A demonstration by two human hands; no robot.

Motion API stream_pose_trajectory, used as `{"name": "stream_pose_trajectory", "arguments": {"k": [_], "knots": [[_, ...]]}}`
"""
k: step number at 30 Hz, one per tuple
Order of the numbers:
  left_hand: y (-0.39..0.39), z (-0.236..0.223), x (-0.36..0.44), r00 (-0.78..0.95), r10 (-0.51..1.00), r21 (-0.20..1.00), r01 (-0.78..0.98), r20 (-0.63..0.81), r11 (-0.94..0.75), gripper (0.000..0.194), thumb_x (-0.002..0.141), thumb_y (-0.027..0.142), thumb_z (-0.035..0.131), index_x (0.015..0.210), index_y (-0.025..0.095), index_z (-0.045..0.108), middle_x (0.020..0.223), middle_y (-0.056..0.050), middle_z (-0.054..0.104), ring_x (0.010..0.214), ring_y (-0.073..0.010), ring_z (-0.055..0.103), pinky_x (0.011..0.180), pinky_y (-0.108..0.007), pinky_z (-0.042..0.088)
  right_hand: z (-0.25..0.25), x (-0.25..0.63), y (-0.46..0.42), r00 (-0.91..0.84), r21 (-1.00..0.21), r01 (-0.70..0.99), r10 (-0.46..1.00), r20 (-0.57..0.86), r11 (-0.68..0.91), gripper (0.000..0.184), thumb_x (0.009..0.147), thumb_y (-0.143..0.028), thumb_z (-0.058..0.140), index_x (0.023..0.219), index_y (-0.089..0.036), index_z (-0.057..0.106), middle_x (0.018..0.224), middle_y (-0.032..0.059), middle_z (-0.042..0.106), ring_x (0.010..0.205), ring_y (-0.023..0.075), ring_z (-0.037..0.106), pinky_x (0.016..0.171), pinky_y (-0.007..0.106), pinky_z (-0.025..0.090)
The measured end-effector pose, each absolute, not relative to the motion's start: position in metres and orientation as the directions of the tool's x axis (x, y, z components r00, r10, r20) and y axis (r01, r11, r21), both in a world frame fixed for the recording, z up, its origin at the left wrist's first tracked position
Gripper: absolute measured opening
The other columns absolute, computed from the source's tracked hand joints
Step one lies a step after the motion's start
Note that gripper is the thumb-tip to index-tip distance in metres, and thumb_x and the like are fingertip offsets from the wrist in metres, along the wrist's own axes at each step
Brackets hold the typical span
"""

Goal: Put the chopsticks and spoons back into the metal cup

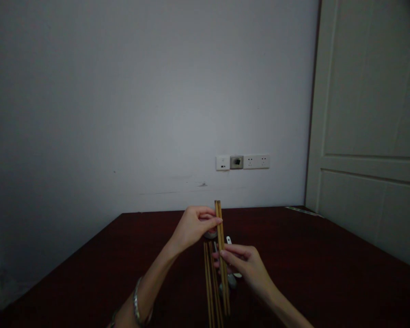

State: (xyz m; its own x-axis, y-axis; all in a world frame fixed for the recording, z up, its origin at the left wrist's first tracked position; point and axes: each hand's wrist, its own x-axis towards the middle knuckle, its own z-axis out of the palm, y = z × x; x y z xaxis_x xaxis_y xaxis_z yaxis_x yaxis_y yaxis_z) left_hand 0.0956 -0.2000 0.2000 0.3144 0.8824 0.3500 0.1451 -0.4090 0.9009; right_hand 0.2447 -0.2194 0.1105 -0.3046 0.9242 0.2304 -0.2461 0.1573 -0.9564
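Observation:
A pair of wooden chopsticks (220, 237) is held side by side above the table, standing nearly upright in the picture. My left hand (196, 226) pinches the pair near the upper end, thumb in front. Lower down, my right hand (241, 260) grips the same pair between thumb and fingers. Several more chopsticks (208, 278) lie on the table just left of the held pair. Behind my right hand, spoons (231, 281) show in part, one with a white handle. A small round object (210, 234) sits behind my left hand, mostly hidden.
The dark red-brown table (140, 237) reaches back to a pale wall (157, 114). Sockets and a switch (242, 162) are set low on the wall. A light panelled door (369, 114) stands at the right. A thin strip (304, 211) lies along the table's far right edge.

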Motion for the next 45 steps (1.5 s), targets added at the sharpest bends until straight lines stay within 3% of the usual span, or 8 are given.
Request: {"name": "stream_pose_trajectory", "arguments": {"k": [11, 16, 22, 30, 34, 45], "knots": [[-0.199, 0.200, 0.095, 0.321, 0.878, 0.891, 0.167, 0.355, -0.421, 0.026, 0.066, 0.031, 0.064, 0.078, 0.009, 0.063, 0.072, -0.007, 0.065, 0.063, -0.0149, 0.060, 0.057, -0.024, 0.047, 0.110, 0.243, -0.218, -0.303, -0.961, -0.198, 0.921, 0.246, 0.192, 0.038, 0.066, -0.044, 0.065, 0.084, -0.011, 0.070, 0.080, 0.0132, 0.069, 0.069, 0.0207, 0.065, 0.062, 0.030, 0.051], [-0.197, 0.199, 0.094, 0.325, 0.869, 0.875, 0.190, 0.373, -0.446, 0.023, 0.066, 0.030, 0.064, 0.075, 0.009, 0.063, 0.070, -0.007, 0.065, 0.061, -0.0139, 0.059, 0.056, -0.023, 0.046, 0.118, 0.252, -0.210, -0.291, -0.962, -0.186, 0.924, 0.247, 0.199, 0.046, 0.057, -0.042, 0.072, 0.092, -0.014, 0.068, 0.081, 0.0110, 0.069, 0.073, 0.0232, 0.064, 0.063, 0.033, 0.052], [-0.202, 0.204, 0.093, 0.343, 0.868, 0.878, 0.190, 0.360, -0.439, 0.022, 0.067, 0.028, 0.063, 0.079, 0.009, 0.065, 0.073, -0.008, 0.066, 0.062, -0.0135, 0.059, 0.058, -0.023, 0.046, 0.173, 0.273, -0.197, -0.157, -0.883, -0.146, 0.870, 0.467, 0.447, 0.039, 0.065, -0.038, 0.066, 0.099, -0.018, 0.065, 0.091, 0.0094, 0.068, 0.081, 0.0220, 0.063, 0.069, 0.035, 0.052], [-0.204, 0.204, 0.093, 0.369, 0.851, 0.873, 0.173, 0.373, -0.457, 0.022, 0.067, 0.027, 0.063, 0.079, 0.010, 0.066, 0.071, -0.006, 0.065, 0.062, -0.0129, 0.058, 0.058, -0.024, 0.046, 0.216, 0.263, -0.203, -0.232, -0.622, 0.135, 0.635, 0.737, 0.771, 0.025, 0.069, -0.029, 0.063, 0.092, -0.020, 0.068, 0.085, 0.0060, 0.066, 0.076, 0.0158, 0.061, 0.065, 0.028, 0.051], [-0.204, 0.203, 0.094, 0.379, 0.854, 0.877, 0.179, 0.356, -0.446, 0.022, 0.066, 0.029, 0.064, 0.078, 0.011, 0.066, 0.071, -0.006, 0.066, 0.063, -0.0131, 0.059, 0.059, -0.024, 0.047, 0.212, 0.261, -0.200, -0.264, -0.569, 0.155, 0.589, 0.764, 0.808, 0.020, 0.072, -0.028, 0.061, 0.088, -0.019, 0.068, 0.080, 0.0054, 0.065, 0.073, 0.0146, 0.059, 0.064, 0.027, 0.049], [-0.199, 0.198, 0.098, 0.398, 0.861, 0.882, 0.211, 0.317, -0.422, 0.023, 0.067, 0.030, 0.064, 0.079, 0.011, 0.068, 0.069, -0.005, 0.065, 0.060, -0.0112, 0.057, 0.059, -0.024, 0.047, 0.208, 0.263, -0.192, -0.253, -0.580, 0.122, 0.591, 0.766, 0.805, 0.014, 0.071, -0.024, 0.062, 0.080, -0.017, 0.069, 0.072, 0.0044, 0.062, 0.065, 0.0129, 0.057, 0.057, 0.025, 0.046]]}}
